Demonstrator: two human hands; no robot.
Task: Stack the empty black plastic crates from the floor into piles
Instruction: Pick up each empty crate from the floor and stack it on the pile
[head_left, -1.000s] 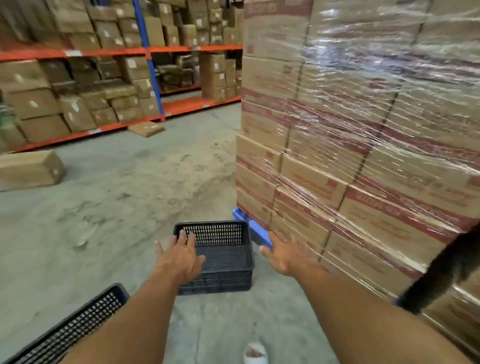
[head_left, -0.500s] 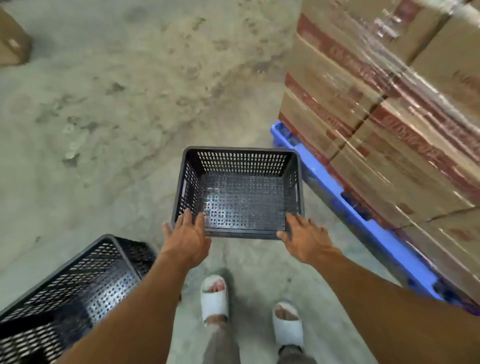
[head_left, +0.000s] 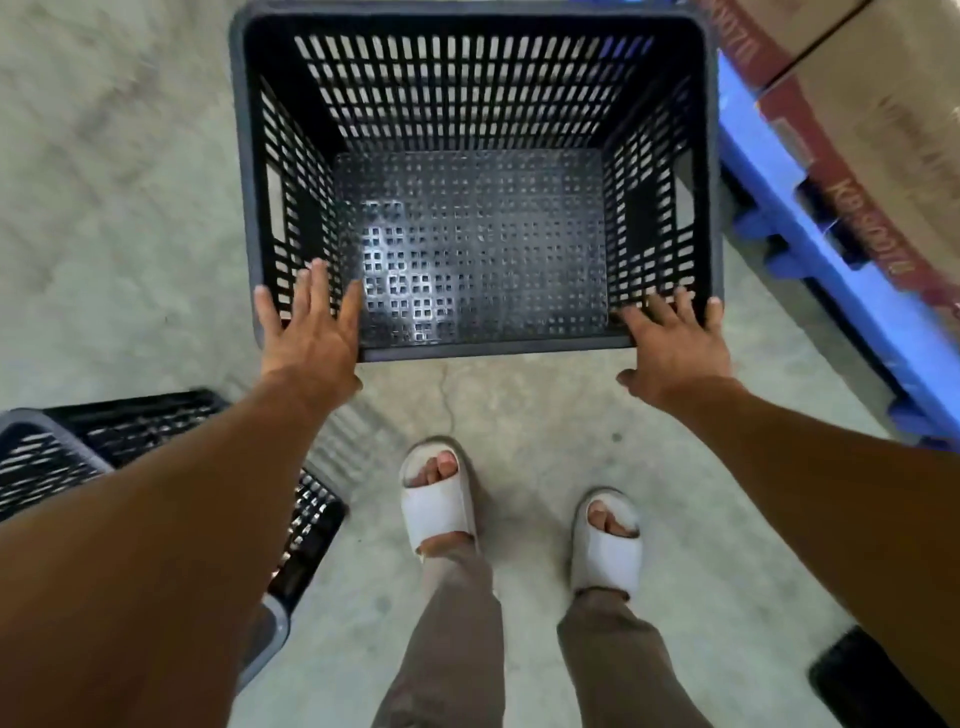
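Head view: the empty black crate (head_left: 475, 176) sits on the concrete floor (head_left: 114, 208) just beside a blue pallet (head_left: 831, 270). The left hand (head_left: 311, 322) and right hand (head_left: 672, 345), fingers spread apart, reach its near corners.

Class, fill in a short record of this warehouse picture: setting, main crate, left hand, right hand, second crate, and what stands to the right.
setting: concrete floor
main crate: black, perforated, empty, upright
left hand: fingers spread over near-left corner of rim
right hand: fingers spread over near-right corner of rim
second crate: black, lower left, partly behind the arm
right side: blue pallet bearing wrapped cartons
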